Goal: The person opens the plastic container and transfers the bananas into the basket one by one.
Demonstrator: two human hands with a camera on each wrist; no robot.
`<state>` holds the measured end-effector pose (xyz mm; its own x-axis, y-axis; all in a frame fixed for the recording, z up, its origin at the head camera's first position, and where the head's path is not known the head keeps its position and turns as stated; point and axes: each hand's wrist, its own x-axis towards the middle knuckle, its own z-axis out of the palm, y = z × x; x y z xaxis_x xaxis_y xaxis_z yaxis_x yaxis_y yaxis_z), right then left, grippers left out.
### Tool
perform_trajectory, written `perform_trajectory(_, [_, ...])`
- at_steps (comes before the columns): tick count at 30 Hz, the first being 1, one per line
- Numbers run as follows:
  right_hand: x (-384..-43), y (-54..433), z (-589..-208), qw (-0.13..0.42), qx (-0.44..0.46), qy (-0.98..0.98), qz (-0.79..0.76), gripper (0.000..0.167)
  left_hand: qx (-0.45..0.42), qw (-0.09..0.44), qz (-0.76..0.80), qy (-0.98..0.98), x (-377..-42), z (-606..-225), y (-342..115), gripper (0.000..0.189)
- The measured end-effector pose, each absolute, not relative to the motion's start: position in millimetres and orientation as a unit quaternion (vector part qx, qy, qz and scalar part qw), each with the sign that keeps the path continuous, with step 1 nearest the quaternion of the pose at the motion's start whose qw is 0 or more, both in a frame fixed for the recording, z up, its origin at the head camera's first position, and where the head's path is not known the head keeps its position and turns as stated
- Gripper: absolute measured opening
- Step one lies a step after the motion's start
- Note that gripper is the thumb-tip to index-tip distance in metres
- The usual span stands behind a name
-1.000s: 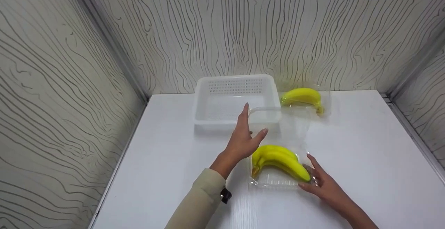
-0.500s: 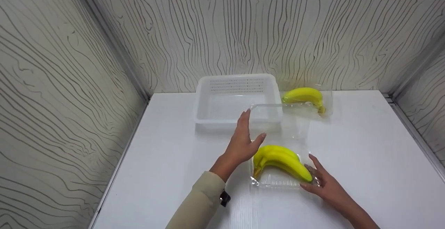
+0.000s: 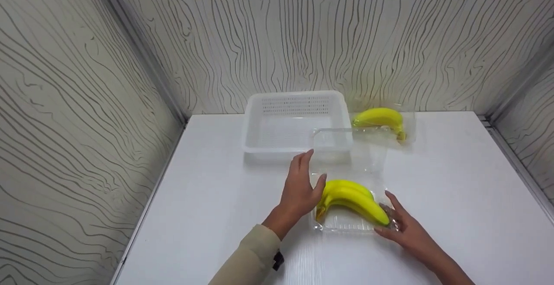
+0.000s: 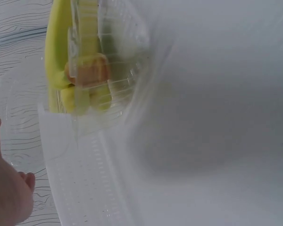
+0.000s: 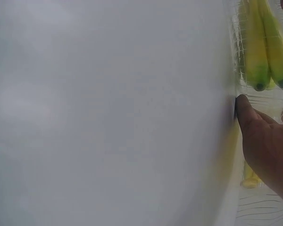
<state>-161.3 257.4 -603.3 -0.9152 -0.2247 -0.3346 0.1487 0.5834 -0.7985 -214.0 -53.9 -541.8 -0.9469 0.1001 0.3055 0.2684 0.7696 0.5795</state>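
A bunch of yellow bananas (image 3: 350, 198) lies in the base of a clear plastic clamshell box (image 3: 346, 224). The box's transparent lid (image 3: 368, 159) stands open toward the back, overlapping the white basket's corner in the head view. My left hand (image 3: 298, 189) is at the box's left side, fingers fairly straight and pointing away, thumb beside the bananas. Around the box's right end, my right hand (image 3: 404, 226) holds it between thumb and fingers. The right wrist view shows the right hand (image 5: 269, 141) at the box edge, just beyond the banana tips (image 5: 269, 80).
A white perforated plastic basket (image 3: 296, 151) stands at the back, against the wood-patterned wall (image 3: 277, 34). To its right, a second clear box holds another bunch of bananas (image 3: 381, 116). The white tabletop (image 3: 207, 181) runs between side walls.
My left hand has drawn back toward me, from beside the lid to the left side of the box's base. The right hand stays at the box's right end.
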Motion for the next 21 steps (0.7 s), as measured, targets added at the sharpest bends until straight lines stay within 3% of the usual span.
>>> perform_trajectory(6, [-162,255,-601,0.21,-0.012,0.867,-0.453,0.112,-0.187,0.107,-0.275,-0.937,-204,-553,-46,0.057])
perform_trajectory(11, [-162,254,-599,0.213,-0.008,0.867,-0.45,0.113,-0.243,0.074,-0.235,-0.938,-199,-561,-38,0.06])
perform_trajectory(21, [-160,255,-599,0.213,-0.011,0.863,-0.457,0.112,-0.272,0.037,-0.178,-0.945,-197,-572,-25,0.059])
